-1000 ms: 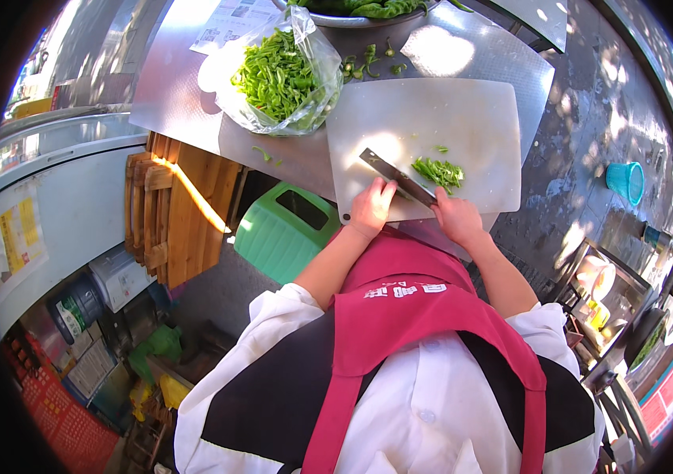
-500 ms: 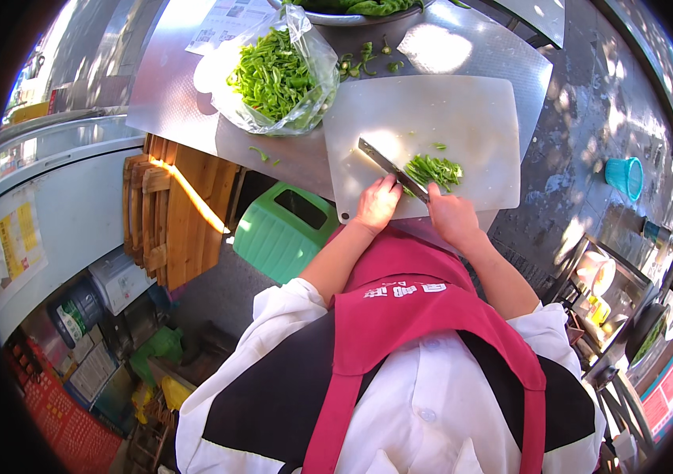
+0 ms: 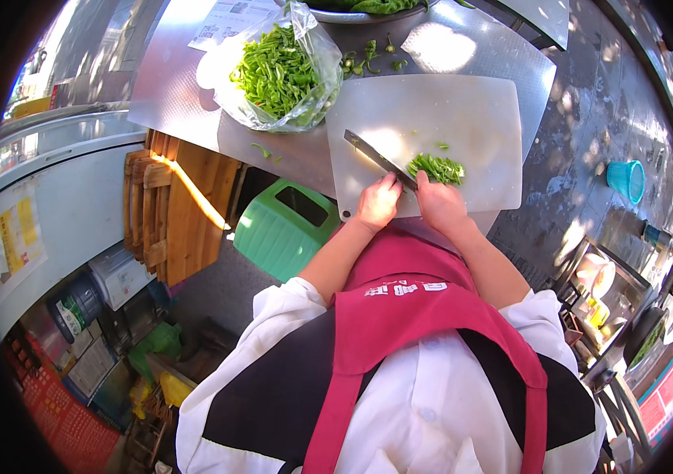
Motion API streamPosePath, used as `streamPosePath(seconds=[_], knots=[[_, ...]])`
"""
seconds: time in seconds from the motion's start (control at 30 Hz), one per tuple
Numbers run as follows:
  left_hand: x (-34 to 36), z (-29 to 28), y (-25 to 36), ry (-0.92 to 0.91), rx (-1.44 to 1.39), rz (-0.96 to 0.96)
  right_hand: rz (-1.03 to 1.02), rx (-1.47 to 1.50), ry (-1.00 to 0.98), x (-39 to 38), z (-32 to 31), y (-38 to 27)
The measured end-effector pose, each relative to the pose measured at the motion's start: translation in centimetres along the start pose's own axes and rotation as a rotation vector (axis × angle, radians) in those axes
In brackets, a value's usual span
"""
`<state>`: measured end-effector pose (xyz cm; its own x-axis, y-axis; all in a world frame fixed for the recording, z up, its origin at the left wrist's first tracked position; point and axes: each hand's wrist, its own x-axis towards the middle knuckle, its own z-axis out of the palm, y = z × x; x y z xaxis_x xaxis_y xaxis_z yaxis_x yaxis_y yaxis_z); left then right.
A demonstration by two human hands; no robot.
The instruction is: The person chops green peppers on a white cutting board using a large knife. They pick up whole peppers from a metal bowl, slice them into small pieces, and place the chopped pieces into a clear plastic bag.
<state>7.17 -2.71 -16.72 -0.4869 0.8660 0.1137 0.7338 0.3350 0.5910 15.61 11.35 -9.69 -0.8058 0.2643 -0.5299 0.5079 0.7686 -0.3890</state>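
My right hand [image 3: 441, 205] is closed round the handle of a kitchen knife [image 3: 376, 156], whose dark blade slants to the far left across a white cutting board [image 3: 478, 110]. Close by the blade, on the board's near edge, my left hand [image 3: 377, 202] rests with fingers bent and pressed together; what they hold is hidden. A small heap of sliced green peppers [image 3: 437, 168] lies right of the blade, with a few stray bits beyond it. More cut green pieces [image 3: 273, 75] fill a clear plastic bag [image 3: 322, 101] at the board's left.
The board lies on a metal table [image 3: 170, 87]. Pepper stems [image 3: 369, 57] sit behind it, near a metal bowl [image 3: 368, 16] of whole green peppers. A green plastic stool [image 3: 273, 237] and folded wooden chairs [image 3: 194, 205] stand at left, a turquoise basket [image 3: 625, 182] at right.
The knife and my right hand have shifted left, closer to my left hand, leaving a gap between blade and heap. My left hand has stayed nearly in place.
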Motion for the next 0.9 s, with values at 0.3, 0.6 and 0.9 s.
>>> streamPosePath(seconds=[0.3,0.6,0.9], knots=[[0.1,-1.4,-0.1,0.058,-0.107,-0.096,0.020,0.101,0.065,0.5,2.5,0.5],[-0.4,-1.4,-0.6,0.086,0.089,-0.085,-0.061,-0.024,-0.042,0.1,0.4,1.1],[-0.6,-1.0,-0.7,0.088,0.117,-0.029,-0.059,-0.109,-0.025,-1.6,-1.5,-0.1]])
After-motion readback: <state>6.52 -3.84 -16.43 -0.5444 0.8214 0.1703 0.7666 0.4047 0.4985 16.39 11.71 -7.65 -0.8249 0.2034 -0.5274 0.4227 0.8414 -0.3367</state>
